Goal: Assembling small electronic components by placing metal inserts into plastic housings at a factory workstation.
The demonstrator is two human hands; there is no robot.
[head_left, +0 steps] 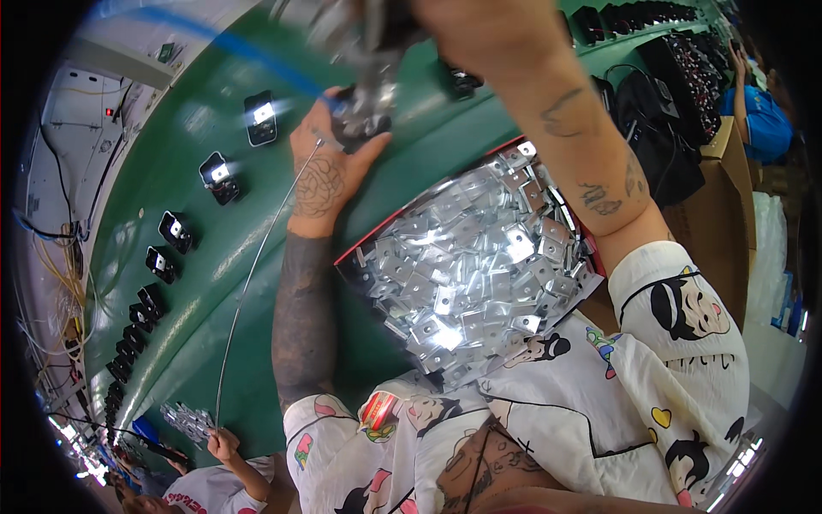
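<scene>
My left hand (330, 167) is closed round a small dark block-shaped part (364, 128), its thumb pointing right. Just above that part, a blurred silver-and-black tool (377, 64) comes down to it. My right hand (479, 30), cut by the top edge and smeared by motion, grips the tool's dark upper end. From the tool's side, a blue hose (231, 41) runs up and left. Close to my body, between my arms, a red-edged tray (377, 240) holds many small silver metal brackets (445, 295) with holes.
A curved row of black housings (220, 178) stands along the green table (248, 206). A thin metal rod (257, 257) crosses at left toward my left hand. A co-worker's hand (224, 445) is at lower left. At right are a black bag (646, 128) and a cardboard box (728, 197).
</scene>
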